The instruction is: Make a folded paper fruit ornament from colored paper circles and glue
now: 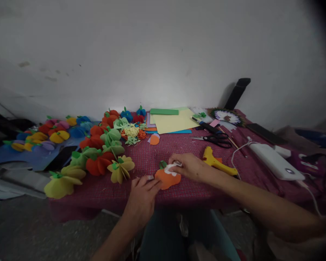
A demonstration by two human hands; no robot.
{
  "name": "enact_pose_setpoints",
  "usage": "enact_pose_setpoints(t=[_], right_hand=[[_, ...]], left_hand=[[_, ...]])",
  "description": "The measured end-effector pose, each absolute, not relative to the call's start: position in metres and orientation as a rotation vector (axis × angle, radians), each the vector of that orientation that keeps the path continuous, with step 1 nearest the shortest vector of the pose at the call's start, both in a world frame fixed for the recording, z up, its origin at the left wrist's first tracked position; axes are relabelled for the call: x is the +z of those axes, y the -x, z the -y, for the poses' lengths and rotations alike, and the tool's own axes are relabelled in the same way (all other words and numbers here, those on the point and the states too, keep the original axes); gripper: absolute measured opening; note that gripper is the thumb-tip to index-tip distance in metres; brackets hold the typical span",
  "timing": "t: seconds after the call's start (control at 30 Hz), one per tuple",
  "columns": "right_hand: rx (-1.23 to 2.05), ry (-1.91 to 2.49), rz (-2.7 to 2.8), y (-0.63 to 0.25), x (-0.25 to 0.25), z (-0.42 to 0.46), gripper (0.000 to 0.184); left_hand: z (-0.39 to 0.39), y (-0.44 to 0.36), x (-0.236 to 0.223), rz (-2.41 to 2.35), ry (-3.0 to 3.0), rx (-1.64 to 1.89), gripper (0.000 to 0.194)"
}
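Observation:
An orange pumpkin-shaped paper cutout (167,180) lies near the table's front edge, with a small green leaf-like piece (162,165) at its top. The fingertips of my left hand (143,190) rest on the cutout's left edge, its fingers stretched out and lying flat. Between the pinched fingers of my right hand (188,165) is a white scalloped paper piece (171,169), over the upper part of the orange cutout. Whether the white piece touches the orange paper, I cannot tell.
Folded paper pumpkins (99,154) crowd the left side. Coloured paper sheets (174,121) lie at the back, near black scissors (216,139). A yellow glue gun (218,163) is right of my right hand. A white power bank (277,163) with cables sits farther right.

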State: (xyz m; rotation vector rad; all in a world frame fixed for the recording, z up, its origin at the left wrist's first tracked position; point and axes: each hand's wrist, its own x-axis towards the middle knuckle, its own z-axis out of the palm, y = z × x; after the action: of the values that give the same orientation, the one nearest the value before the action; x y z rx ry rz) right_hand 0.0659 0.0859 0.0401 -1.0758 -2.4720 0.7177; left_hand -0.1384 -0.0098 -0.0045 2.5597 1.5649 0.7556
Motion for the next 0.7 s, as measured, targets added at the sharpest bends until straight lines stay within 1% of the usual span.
enact_pose_setpoints(t=[0.1,0.23,0.37,0.6,0.7], right_hand=[[0.561,0.890,2.667,-0.057,0.029,-0.085,0.012],[0.414,0.794,2.870,-0.050,0.021,-0.080,0.016],[0.474,0.755,2.917,-0.051,0.027,-0.075,0.020],[0.513,0.467,2.926,-0.048,0.016,-0.071,0.024],[0.519,0.471,2.880,-0.046,0.014,-0.069,0.022]], left_hand=[[0.016,0.136,-0.011,-1.563,-2.586,0.679,0.051],[0.011,0.135,-0.017,-1.553,-2.563,0.653,0.049],[0.010,0.136,-0.019,-1.558,-2.562,0.644,0.049],[0.011,0.138,-0.017,-1.527,-2.590,0.593,0.046],[0.012,0.138,-0.017,-1.520,-2.610,0.575,0.052]])
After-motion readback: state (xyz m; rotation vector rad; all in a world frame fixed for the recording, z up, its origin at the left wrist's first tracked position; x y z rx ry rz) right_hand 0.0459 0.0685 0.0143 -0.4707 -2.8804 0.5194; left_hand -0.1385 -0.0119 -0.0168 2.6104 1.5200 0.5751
